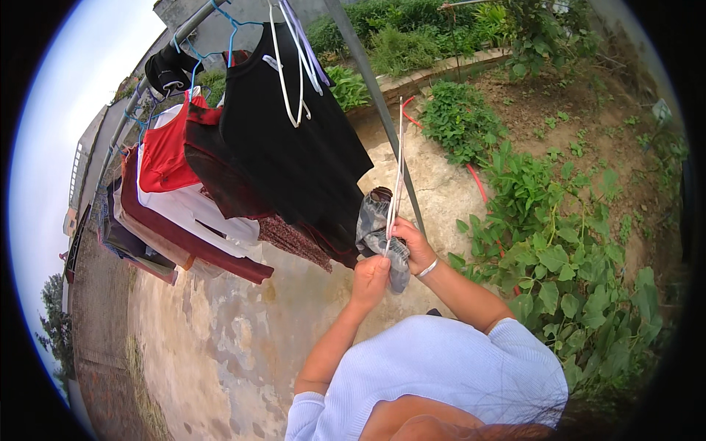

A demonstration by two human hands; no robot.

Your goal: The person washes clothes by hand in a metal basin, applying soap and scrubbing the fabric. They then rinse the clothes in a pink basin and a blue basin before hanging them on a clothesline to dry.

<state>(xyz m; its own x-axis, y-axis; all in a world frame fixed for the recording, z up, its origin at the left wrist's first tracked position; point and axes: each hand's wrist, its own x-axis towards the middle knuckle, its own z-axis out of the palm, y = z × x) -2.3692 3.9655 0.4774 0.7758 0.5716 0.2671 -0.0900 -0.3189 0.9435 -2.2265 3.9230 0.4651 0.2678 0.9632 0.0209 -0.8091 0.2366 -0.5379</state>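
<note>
A white clothes hanger (400, 158), seen nearly edge-on, stands up from between my two hands. A bunched grey patterned garment (398, 273) hangs around its lower part. My right hand (415, 248) is closed round the hanger, against the garment, with a pale band on the wrist. My left hand (371, 279) is closed in a pinch at the hanger's lower end, beside the cloth; the exact hold of its fingers is partly hidden. Just left of the cloth hangs a black sleeveless top (283, 140).
A metal rail (121, 121) carries several clothes, among them a red top (168, 156), and hangers. White hangers (288, 70) dangle over the black top. A slanted metal post (379, 99) stands beyond my hands. Leafy plants (562, 257) and a red hose (476, 184) lie right.
</note>
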